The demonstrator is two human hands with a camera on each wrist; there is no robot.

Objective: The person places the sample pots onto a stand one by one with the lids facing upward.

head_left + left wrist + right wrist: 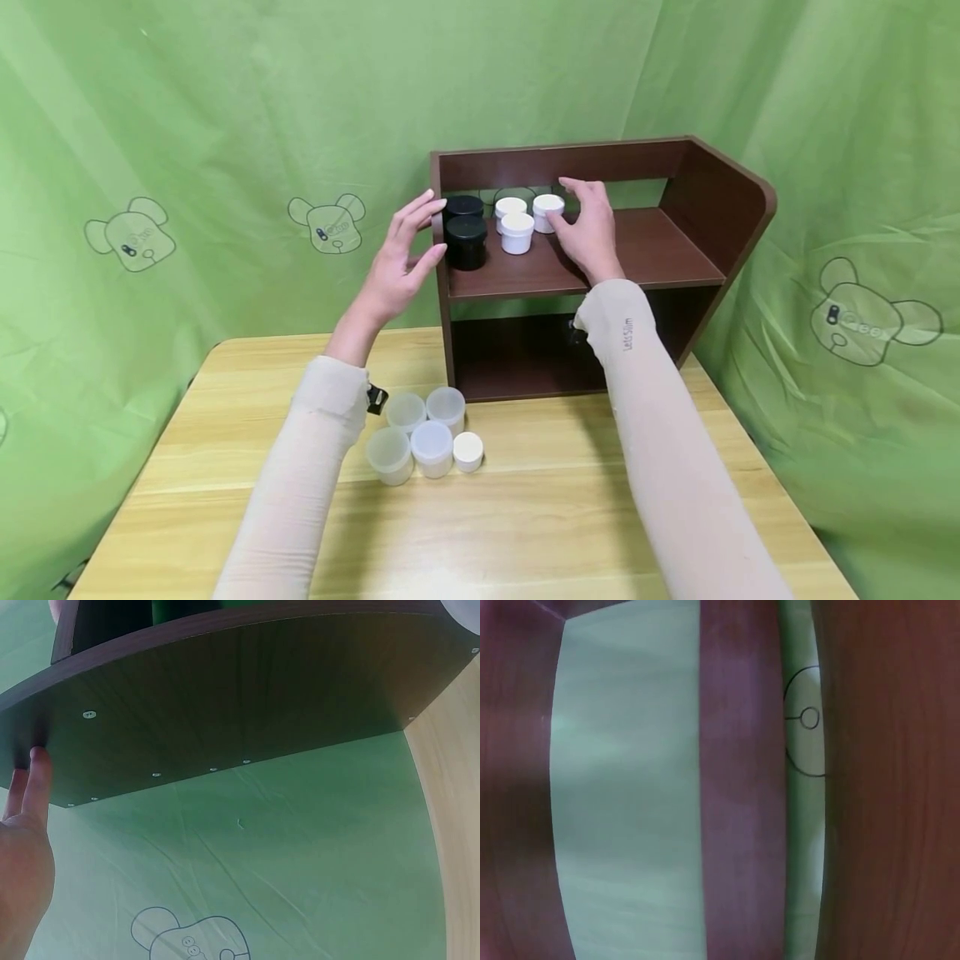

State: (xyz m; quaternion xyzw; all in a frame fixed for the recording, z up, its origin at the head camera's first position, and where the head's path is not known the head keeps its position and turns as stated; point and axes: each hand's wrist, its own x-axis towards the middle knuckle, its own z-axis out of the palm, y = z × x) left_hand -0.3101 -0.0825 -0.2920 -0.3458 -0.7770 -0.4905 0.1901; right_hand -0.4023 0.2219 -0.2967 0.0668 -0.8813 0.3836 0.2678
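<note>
My right hand reaches over the upper board of a dark brown shelf. Its thumb is right at the front of a white lidded jar, while the forefinger stretches past the jar's right side. Left of that jar are two more white jars, one behind and one in front. Two black jars, a rear one and a front one, stand against the shelf's left end. There my left hand has its fingertips at the side panel, fingers spread and fairly straight.
Several translucent cups cluster on the wooden table before the shelf's left corner, beside a small white jar. The shelf's lower compartment lies in shadow. Green cloth hangs behind and at both sides.
</note>
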